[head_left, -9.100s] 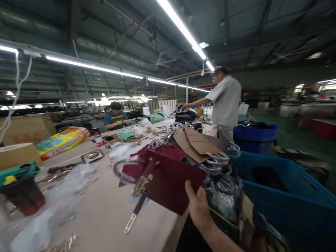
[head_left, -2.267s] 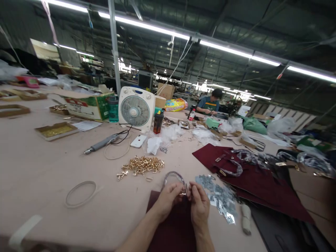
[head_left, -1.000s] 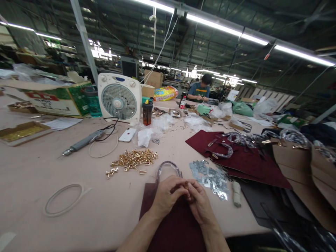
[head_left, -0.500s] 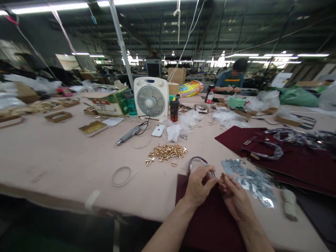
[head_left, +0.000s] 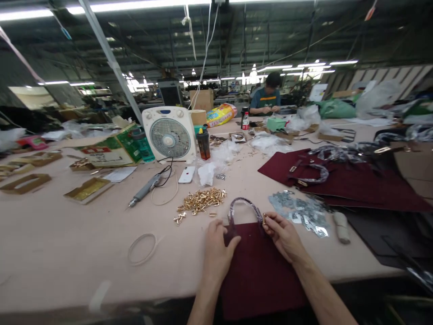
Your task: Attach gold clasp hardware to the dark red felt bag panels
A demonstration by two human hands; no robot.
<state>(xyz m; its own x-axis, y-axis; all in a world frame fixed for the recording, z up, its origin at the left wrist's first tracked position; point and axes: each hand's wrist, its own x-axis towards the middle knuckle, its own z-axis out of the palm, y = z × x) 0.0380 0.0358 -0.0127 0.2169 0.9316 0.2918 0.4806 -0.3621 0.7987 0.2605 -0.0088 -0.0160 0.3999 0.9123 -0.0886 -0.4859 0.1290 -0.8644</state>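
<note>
A maroon bag panel (head_left: 260, 275) lies at the table's front edge, with a plastic-wrapped handle (head_left: 244, 201) arching from its top. At the panel's upper left corner rests my left hand (head_left: 218, 248), its thumb spread from the fingers and lying on the maroon material. My right hand (head_left: 284, 237) pinches a small gold metal fitting (head_left: 264, 219) between thumb and fingertips, right at the handle's right end. Whether the fitting touches the handle I cannot tell. Beyond the hands is a pile of gold metal fittings (head_left: 203, 200); flat silver metal plates (head_left: 297, 210) lie to the right.
More maroon panels with wrapped handles (head_left: 328, 180) are stacked at right. A grey rolled bundle (head_left: 341, 228) lies nearby. Further back are an electric screwdriver (head_left: 145, 189), a phone (head_left: 186, 174), a box fan (head_left: 169, 135) and a drink bottle (head_left: 203, 143). Another person (head_left: 267, 97) sits across.
My view has swung right. My left hand has come away from the handle's right end to the panel's left corner. My right hand has brought the gold fitting up against the handle's right end.
</note>
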